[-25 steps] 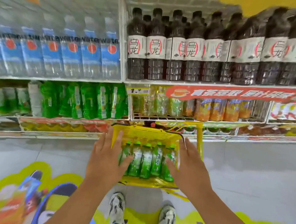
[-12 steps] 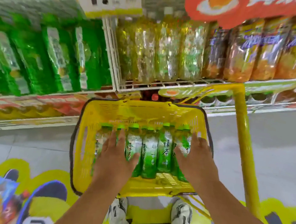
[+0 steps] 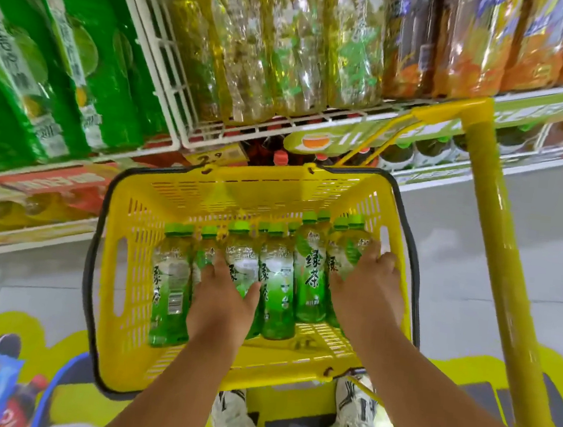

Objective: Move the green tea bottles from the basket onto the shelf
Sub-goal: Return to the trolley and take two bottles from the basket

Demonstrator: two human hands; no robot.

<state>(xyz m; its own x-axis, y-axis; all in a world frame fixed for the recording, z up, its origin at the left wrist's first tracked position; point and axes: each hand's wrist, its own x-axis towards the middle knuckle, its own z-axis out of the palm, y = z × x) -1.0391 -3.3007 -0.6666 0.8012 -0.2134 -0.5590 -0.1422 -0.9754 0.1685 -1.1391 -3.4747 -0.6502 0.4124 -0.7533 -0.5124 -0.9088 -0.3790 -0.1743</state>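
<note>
In the basket [image 3: 139,251], hands [image 3: 220,297] seemingly grip bottles [image 3: 310,278].

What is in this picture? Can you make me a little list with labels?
place: shop aisle with drink shelves
basket: yellow, on a yellow cart
bottles: green tea, green caps, lying in a row in the basket
left hand: on the bottles left of the middle, fingers spread over them
right hand: on the bottles at the right end
done so far: every tea bottle in view is in the basket
below: white shoes on a painted floor
</note>
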